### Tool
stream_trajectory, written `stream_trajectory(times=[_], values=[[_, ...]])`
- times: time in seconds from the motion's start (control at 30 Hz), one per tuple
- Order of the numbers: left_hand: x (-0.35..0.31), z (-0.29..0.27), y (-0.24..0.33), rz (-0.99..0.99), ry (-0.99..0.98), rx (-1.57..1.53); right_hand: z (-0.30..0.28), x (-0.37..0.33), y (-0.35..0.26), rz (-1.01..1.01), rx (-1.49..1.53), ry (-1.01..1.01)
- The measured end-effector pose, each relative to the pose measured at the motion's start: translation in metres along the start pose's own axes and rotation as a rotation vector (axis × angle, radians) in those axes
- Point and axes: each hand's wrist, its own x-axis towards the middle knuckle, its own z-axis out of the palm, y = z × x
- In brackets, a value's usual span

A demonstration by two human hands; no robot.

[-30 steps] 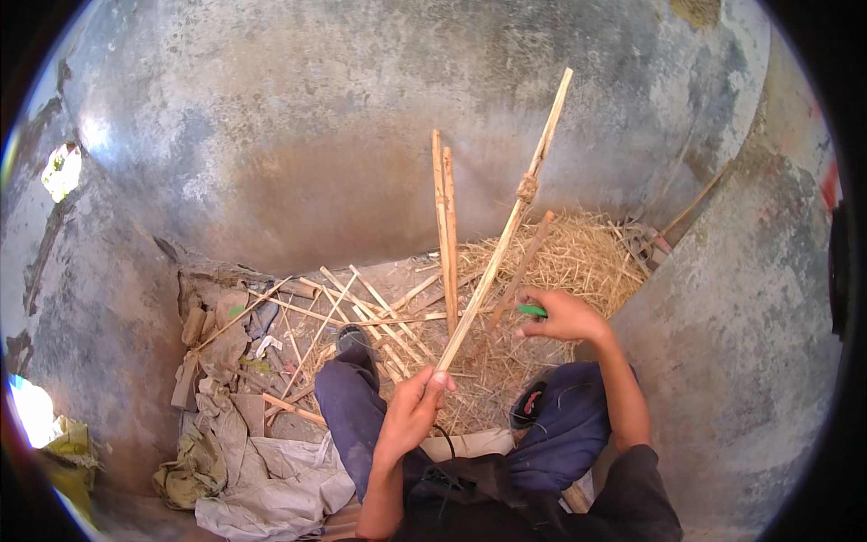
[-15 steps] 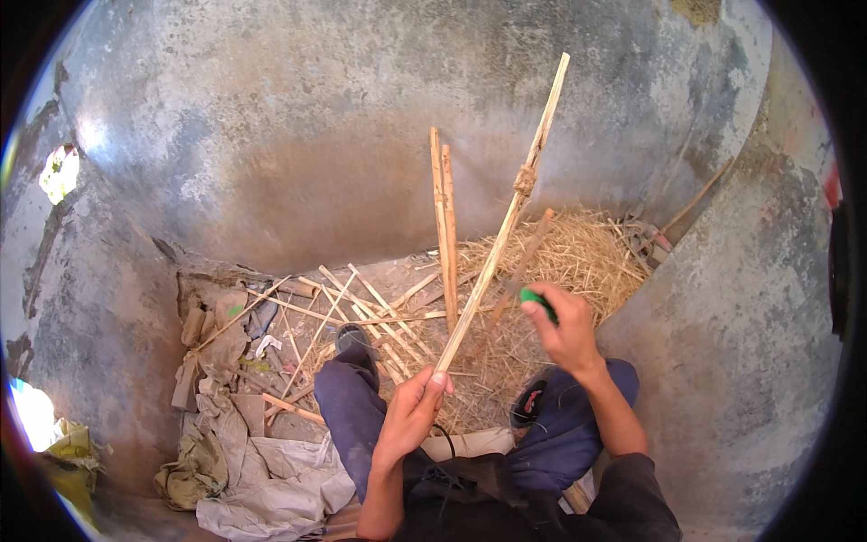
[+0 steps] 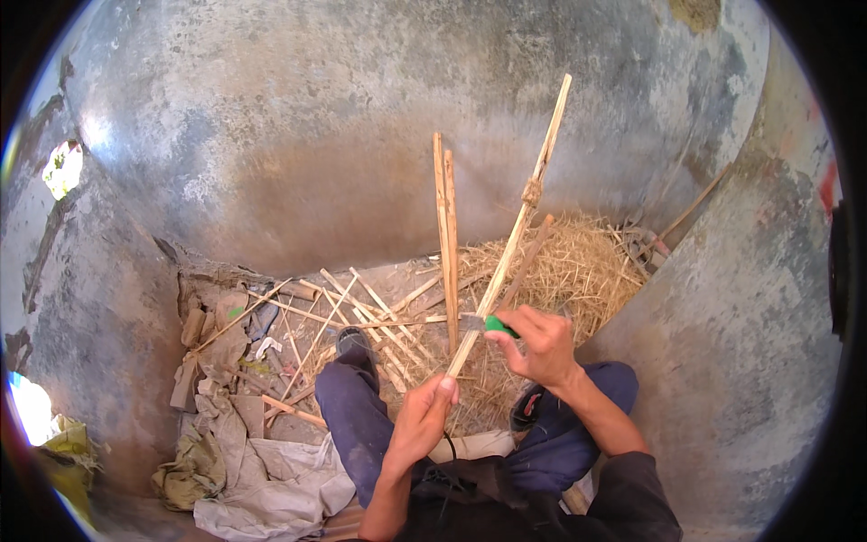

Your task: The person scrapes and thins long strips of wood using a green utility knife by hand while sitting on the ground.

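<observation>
A long, pale wooden stick [image 3: 508, 257] slants up and away to the right, its bark stripped except for a brown knotty patch partway up. My left hand [image 3: 424, 417] is closed round its near end. In my right hand [image 3: 540, 341] is a knife with a green handle [image 3: 498, 326]. Its short blade [image 3: 471, 320] lies against the stick, a little above my left hand. The fingers of my right hand wrap round the handle and hide part of it.
Two upright sticks [image 3: 446, 230] lean against the grey curved wall [image 3: 298, 135]. Loose sticks [image 3: 379, 316] lie crossed on the floor at left, and a heap of straw shavings [image 3: 587, 262] sits at right. Crumpled sacking [image 3: 271, 488] lies beside my left leg.
My right hand has moved left and slightly down, bringing the knife from beside the stick onto it. The stick has dipped slightly, and my left hand keeps its hold.
</observation>
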Motion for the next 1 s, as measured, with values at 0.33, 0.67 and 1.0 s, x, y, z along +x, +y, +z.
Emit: stream_trajectory(times=[0.33, 0.67, 1.0], values=[[-0.019, -0.003, -0.020, -0.069, -0.052, 0.022, 0.002, 0.011, 0.066, 0.223, -0.135, 0.166], [-0.031, -0.014, -0.036, -0.177, -0.111, -0.150, -0.011, 0.018, 0.089, 0.621, 0.852, -0.118], [-0.018, -0.001, -0.011, -0.010, 0.074, 0.123, 0.017, -0.013, 0.017, 0.045, 0.155, -0.017]])
